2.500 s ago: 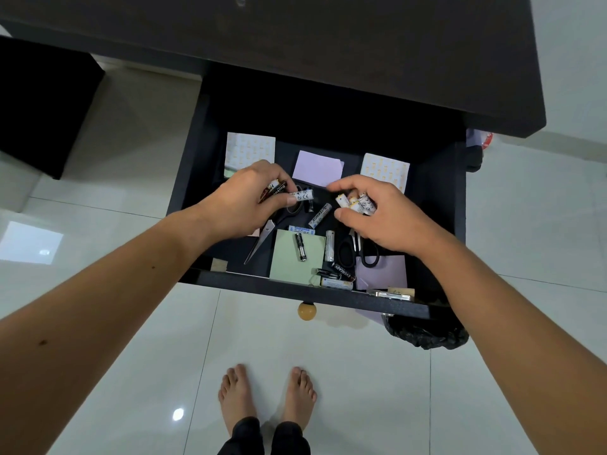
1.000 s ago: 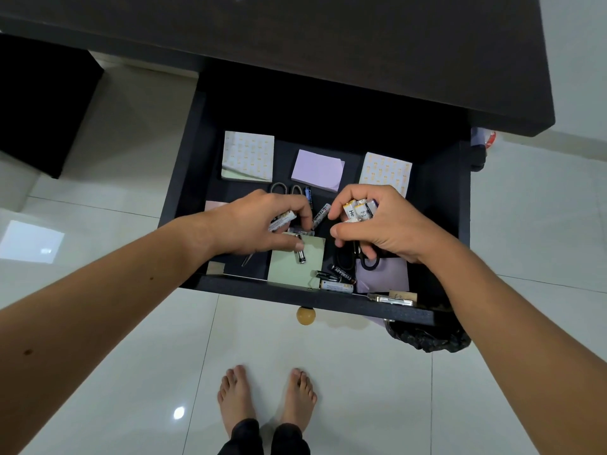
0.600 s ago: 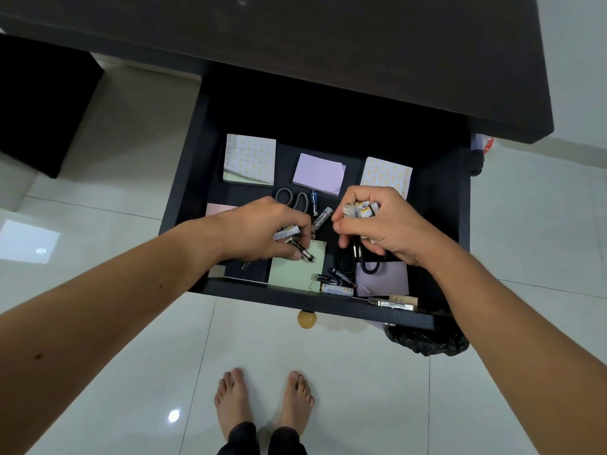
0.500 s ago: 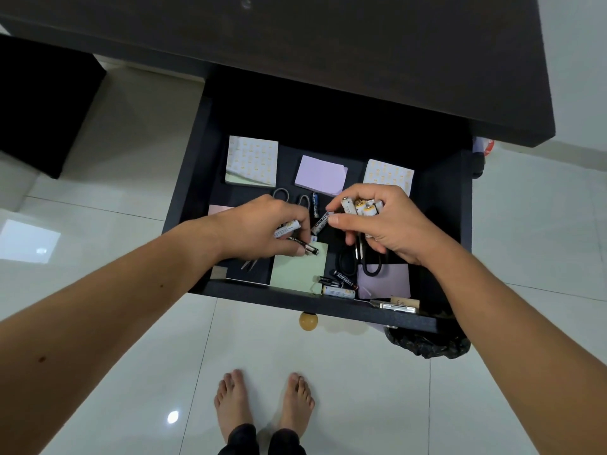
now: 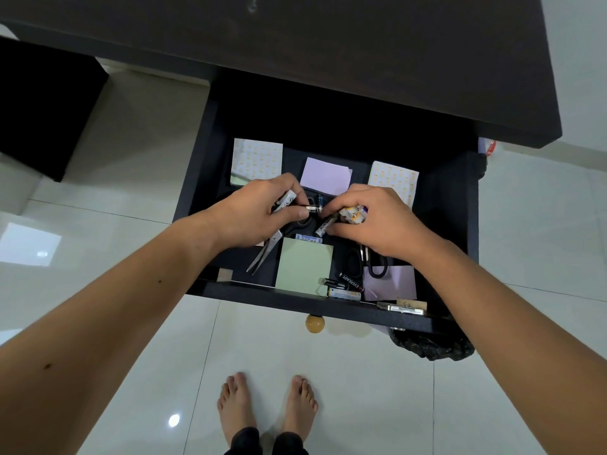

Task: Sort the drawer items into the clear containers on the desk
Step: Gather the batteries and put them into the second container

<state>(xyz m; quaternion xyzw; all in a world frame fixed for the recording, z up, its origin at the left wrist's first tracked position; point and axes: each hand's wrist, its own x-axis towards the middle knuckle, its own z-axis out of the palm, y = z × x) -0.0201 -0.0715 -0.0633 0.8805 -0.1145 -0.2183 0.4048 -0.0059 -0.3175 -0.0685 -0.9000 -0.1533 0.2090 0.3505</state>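
The open black drawer (image 5: 328, 302) holds note pads, scissors and loose batteries. My left hand (image 5: 256, 211) grips a few batteries (image 5: 286, 200), one sticking out of its fingertips (image 5: 313, 209). My right hand (image 5: 377, 218) grips a bunch of white batteries (image 5: 353, 214) and pinches a black-and-white battery (image 5: 325, 226) lying on the drawer floor. Both hands meet over the drawer's middle. More batteries (image 5: 343, 287) lie at the front edge beside a green pad (image 5: 303, 266). No clear containers are in view.
Silver scissors (image 5: 264, 252) lie under my left hand, black-handled scissors (image 5: 368, 262) under my right. Patterned pads (image 5: 258, 160) and purple pads (image 5: 325, 175) sit at the back. The dark desk top (image 5: 295, 44) overhangs the drawer. A black bag (image 5: 430, 346) sits below right.
My left hand lifted a battery off the green pad and moved up toward the drawer's middle. My right hand reached down onto the black-and-white battery. The hands have come closer together.
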